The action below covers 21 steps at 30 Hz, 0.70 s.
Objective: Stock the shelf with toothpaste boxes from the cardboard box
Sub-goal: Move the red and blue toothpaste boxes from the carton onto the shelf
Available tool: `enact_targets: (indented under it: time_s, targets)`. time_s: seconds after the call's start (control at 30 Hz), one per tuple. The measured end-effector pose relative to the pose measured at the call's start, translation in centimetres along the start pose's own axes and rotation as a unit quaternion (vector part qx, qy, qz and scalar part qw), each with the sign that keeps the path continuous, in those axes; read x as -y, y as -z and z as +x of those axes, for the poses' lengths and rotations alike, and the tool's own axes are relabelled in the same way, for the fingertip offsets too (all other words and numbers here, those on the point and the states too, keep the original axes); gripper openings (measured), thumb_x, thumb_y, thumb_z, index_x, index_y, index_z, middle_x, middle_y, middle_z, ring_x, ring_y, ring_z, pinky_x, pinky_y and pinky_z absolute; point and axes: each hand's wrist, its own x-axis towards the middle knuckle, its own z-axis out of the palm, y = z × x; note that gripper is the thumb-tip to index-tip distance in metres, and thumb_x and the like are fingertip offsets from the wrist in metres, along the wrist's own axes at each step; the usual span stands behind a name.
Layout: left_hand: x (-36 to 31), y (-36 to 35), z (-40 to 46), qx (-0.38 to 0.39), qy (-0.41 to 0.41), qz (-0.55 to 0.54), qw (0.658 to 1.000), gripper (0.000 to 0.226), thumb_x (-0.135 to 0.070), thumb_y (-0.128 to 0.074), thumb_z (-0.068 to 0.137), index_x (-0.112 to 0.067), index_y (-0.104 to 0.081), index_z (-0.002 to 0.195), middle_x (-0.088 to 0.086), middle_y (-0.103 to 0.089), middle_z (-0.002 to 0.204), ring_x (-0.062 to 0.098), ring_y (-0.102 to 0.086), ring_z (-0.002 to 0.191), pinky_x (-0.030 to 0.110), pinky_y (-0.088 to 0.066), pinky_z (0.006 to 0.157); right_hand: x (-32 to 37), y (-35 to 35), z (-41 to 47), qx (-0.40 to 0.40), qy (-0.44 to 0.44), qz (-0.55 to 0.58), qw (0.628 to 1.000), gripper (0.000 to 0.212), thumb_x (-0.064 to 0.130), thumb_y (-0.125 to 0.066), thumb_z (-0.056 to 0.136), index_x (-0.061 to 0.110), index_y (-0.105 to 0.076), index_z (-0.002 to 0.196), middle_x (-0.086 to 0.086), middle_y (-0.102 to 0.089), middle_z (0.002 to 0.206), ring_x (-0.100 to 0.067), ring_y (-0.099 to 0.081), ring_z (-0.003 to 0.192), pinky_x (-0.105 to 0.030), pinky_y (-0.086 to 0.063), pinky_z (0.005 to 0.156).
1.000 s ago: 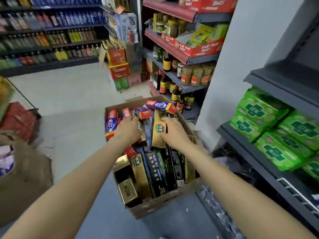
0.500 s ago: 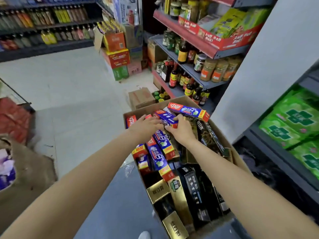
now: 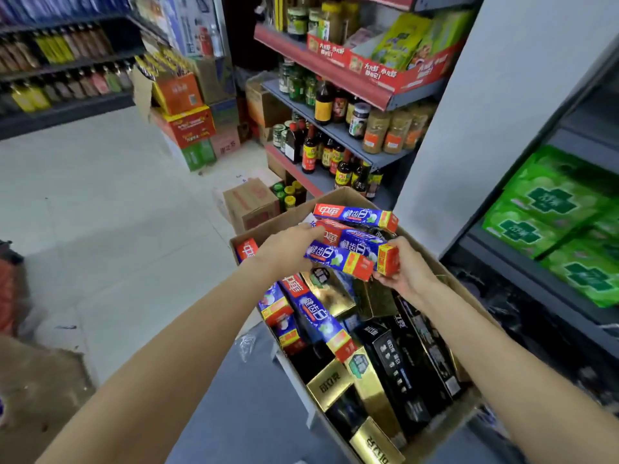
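An open cardboard box (image 3: 338, 199) on the floor holds several toothpaste boxes, blue-and-red ones at the far end and black and gold ones nearer me. Above it I hold two blue-and-red toothpaste boxes (image 3: 348, 251) stacked together. My left hand (image 3: 288, 249) grips their left ends. My right hand (image 3: 407, 266) pinches the orange right end. A third blue-and-red box (image 3: 355, 216) lies on the carton's far rim just behind them. The dark shelf (image 3: 542, 286) stands to the right.
Green packs (image 3: 556, 209) fill the shelf level at right. Sauce bottles and jars (image 3: 335, 155) line the racks straight ahead. A small brown carton (image 3: 251, 202) sits on the floor beyond the box, and stacked orange cartons (image 3: 184, 112) stand farther back. Pale floor lies at left.
Both hands have lifted blue-and-red toothpaste boxes out of the pile; my right hand moved right to their orange end. The view has dipped and come closer to the carton.
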Motion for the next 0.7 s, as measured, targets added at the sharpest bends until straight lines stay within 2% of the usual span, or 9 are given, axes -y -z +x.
enact_targets:
  time_s: [0.1, 0.17, 0.23, 0.3, 0.37, 0.43, 0.5, 0.6, 0.7]
  targets:
    - [-1.2, 1.7, 0.4, -0.068, -0.026, -0.067, 0.995, 0.045, -0.028, -0.068, 0.080, -0.020, -0.050, 0.121, 0.005, -0.052, 0.124, 0.024, -0.053, 0.110, 0.040, -0.048, 0.084, 1.4, 2.2, -1.5, -0.016, 0.026, 0.024, 0.999, 0.023, 0.033, -0.041, 0.094, 0.014, -0.053, 0.092, -0.008, -0.060, 0.079, -0.016, -0.054, 0.065, -0.020, -0.039, 0.052]
    - [-3.0, 2.9, 0.9, -0.105, -0.032, -0.111, 0.988, 0.042, -0.029, -0.067, 0.083, -0.020, -0.052, 0.121, 0.005, -0.054, 0.120, 0.023, -0.053, 0.108, 0.038, -0.047, 0.086, 2.6, 4.1, -2.7, -0.018, 0.046, 0.049, 0.998, 0.025, 0.033, -0.041, 0.092, 0.013, -0.055, 0.097, -0.008, -0.061, 0.074, -0.014, -0.052, 0.057, -0.016, -0.037, 0.041]
    - [-5.6, 3.9, 1.4, -0.113, -0.021, -0.202, 0.973, 0.033, -0.028, -0.063, 0.088, -0.017, -0.054, 0.117, 0.006, -0.059, 0.113, 0.022, -0.057, 0.102, 0.035, -0.047, 0.085, 3.8, 6.2, -4.0, -0.021, 0.066, 0.067, 0.995, 0.024, 0.033, -0.041, 0.091, 0.017, -0.057, 0.098, -0.003, -0.063, 0.063, -0.011, -0.051, 0.046, -0.014, -0.033, 0.035]
    - [-9.1, 4.9, 1.8, -0.101, -0.004, -0.314, 0.944, 0.018, -0.026, -0.056, 0.093, -0.015, -0.052, 0.106, 0.009, -0.063, 0.104, 0.023, -0.061, 0.090, 0.039, -0.049, 0.082, 4.6, 8.6, -5.5, -0.038, 0.083, 0.078, 0.993, 0.021, 0.035, -0.042, 0.091, 0.020, -0.057, 0.088, 0.000, -0.059, 0.056, -0.008, -0.047, 0.040, -0.014, -0.029, 0.034]
    - [-13.2, 5.8, 2.3, -0.083, -0.008, -0.358, 0.930, 0.012, -0.025, -0.048, 0.097, -0.014, -0.049, 0.101, 0.012, -0.058, 0.095, 0.021, -0.056, 0.082, 0.033, -0.045, 0.072, 5.2, 11.6, -7.2, -0.062, 0.109, 0.076, 0.989, 0.023, 0.037, -0.041, 0.092, 0.021, -0.054, 0.081, 0.000, -0.055, 0.055, -0.009, -0.045, 0.041, -0.015, -0.026, 0.036]
    - [-17.8, 6.3, 3.0, -0.068, -0.040, -0.305, 0.949, 0.021, -0.026, -0.041, 0.100, -0.008, -0.050, 0.104, 0.011, -0.052, 0.095, 0.021, -0.050, 0.086, 0.028, -0.031, 0.061, 5.2, 15.0, -9.0, -0.101, 0.137, 0.058, 0.984, 0.026, 0.039, -0.041, 0.092, 0.022, -0.052, 0.076, 0.003, -0.052, 0.053, -0.010, -0.043, 0.047, -0.017, -0.027, 0.040]
    - [-23.2, 6.5, 3.3, -0.047, -0.087, -0.230, 0.968, 0.029, -0.025, -0.038, 0.101, 0.000, -0.048, 0.111, 0.017, -0.055, 0.099, 0.029, -0.054, 0.094, 0.030, -0.025, 0.061, 4.9, 18.8, -11.0, -0.134, 0.158, 0.028, 0.978, 0.027, 0.040, -0.042, 0.092, 0.023, -0.052, 0.073, 0.005, -0.052, 0.054, -0.009, -0.043, 0.053, -0.020, -0.030, 0.048]
    - [-31.6, 5.6, 3.2, -0.018, -0.145, -0.137, 0.980, 0.032, -0.027, -0.039, 0.100, 0.002, -0.043, 0.115, 0.027, -0.057, 0.114, 0.035, -0.055, 0.106, 0.033, -0.031, 0.074, 4.5, 25.1, -14.6, -0.167, 0.175, 0.012, 0.970, 0.029, 0.037, -0.043, 0.092, 0.020, -0.051, 0.070, 0.005, -0.055, 0.053, -0.009, -0.048, 0.051, -0.018, -0.037, 0.047]
    - [-39.6, 4.2, 2.6, 0.006, -0.192, -0.083, 0.978, 0.047, -0.046, -0.057, 0.089, -0.006, -0.044, 0.111, 0.016, -0.061, 0.107, 0.028, -0.057, 0.095, 0.032, -0.034, 0.069, 4.2, 32.3, -18.8, -0.197, 0.202, 0.008, 0.959, 0.029, 0.035, -0.045, 0.091, 0.020, -0.051, 0.067, -0.001, -0.053, 0.060, -0.013, -0.043, 0.053, -0.022, -0.029, 0.049]
